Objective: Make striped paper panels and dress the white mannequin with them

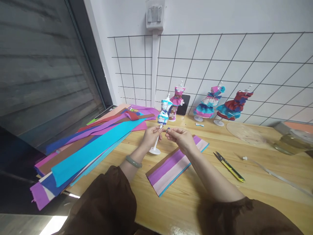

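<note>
Head camera view shows a small mannequin [163, 114] in a white and blue outfit, standing a little above the middle of the picture, on the wooden table [117, 166]; the clock directions below are taken from it. The left hand [151, 135] is closed on its white stem, thumb and fingers just under the outfit, and the round base [155, 151] shows below the grip. The right hand [183, 138], at 5 o'clock, has its thumb and fingertips pinched on a tiny dark scrap [168, 129], near the stem; whether they touch is too small to tell.

Under the right forearm, between 5 and 6 o'clock, lies a striped strip [168, 171] in brown, purple, pale pink and blue. Yellow-handled snips [230, 168] lie at 4 o'clock, blades apart. A pile of coloured strips [97, 137] spreads at 8 o'clock. Near 2 o'clock stands a pink-dressed figure [177, 99]; farther off, around 3 o'clock, are a blue-and-pink-dressed figure [207, 106] and a red-and-blue-dressed figure [233, 106].
</note>
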Motion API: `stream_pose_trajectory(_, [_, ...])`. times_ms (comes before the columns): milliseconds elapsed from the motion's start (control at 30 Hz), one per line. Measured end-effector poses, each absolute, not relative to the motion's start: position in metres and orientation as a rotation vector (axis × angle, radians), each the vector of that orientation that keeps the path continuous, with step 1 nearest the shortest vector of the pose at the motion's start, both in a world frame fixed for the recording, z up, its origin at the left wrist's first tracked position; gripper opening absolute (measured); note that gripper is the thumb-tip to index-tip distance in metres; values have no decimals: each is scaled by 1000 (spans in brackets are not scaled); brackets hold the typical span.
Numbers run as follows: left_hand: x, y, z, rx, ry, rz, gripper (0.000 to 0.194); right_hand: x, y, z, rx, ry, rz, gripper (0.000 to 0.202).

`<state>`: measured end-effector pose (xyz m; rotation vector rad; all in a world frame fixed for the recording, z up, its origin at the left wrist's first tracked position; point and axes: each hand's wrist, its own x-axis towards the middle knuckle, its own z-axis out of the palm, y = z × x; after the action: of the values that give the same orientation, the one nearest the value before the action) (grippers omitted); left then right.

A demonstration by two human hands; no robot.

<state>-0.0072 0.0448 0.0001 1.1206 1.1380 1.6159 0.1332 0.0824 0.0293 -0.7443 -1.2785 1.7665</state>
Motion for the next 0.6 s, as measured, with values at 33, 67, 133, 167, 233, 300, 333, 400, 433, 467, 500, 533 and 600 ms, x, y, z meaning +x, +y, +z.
stream_pose_trajectory(33, [-7,44,1,1095,1111,1603,32,134,82,30,-741,-1276,1737,25])
stream_pose_trajectory(67, [-6,44,2,1080,1090,1592,32,134,82,31,-737,-1277,1706,25])
stream_pose_trajectory(133, [-5,43,3,1075,1062,1583,33,135,82,32,-730,-1295,1643,26])
stream_pose_trajectory(167, [-4,43,3,1076,1057,1578,33,135,82,33,-727,-1315,1611,25])
stream_pose_trajectory(233, [-3,42,4,1079,1061,1564,34,135,82,33,-729,-1376,1556,25])
stream_pose_trajectory(300, [-2,41,4,1087,1064,1545,34,134,83,32,-746,-1436,1529,27])
stream_pose_trajectory(333, [-1,41,4,1094,1063,1538,34,134,83,32,-755,-1454,1530,28])
stream_pose_trajectory(400, [0,40,3,1114,1061,1533,34,134,84,31,-761,-1466,1543,29])
stream_pose_trajectory(433, [0,40,2,1127,1062,1529,34,134,85,31,-758,-1466,1544,29])
stream_pose_trajectory(467, [0,39,2,1140,1066,1523,34,135,85,31,-752,-1467,1537,29])
stream_pose_trajectory(500, [1,39,2,1155,1071,1514,33,135,84,32,-746,-1471,1519,28])
stream_pose_trajectory(533, [1,38,3,1170,1076,1503,33,136,84,33,-740,-1480,1494,28])
stream_pose_trajectory(600, [2,37,4,1195,1081,1483,32,137,82,35,-739,-1511,1421,27])
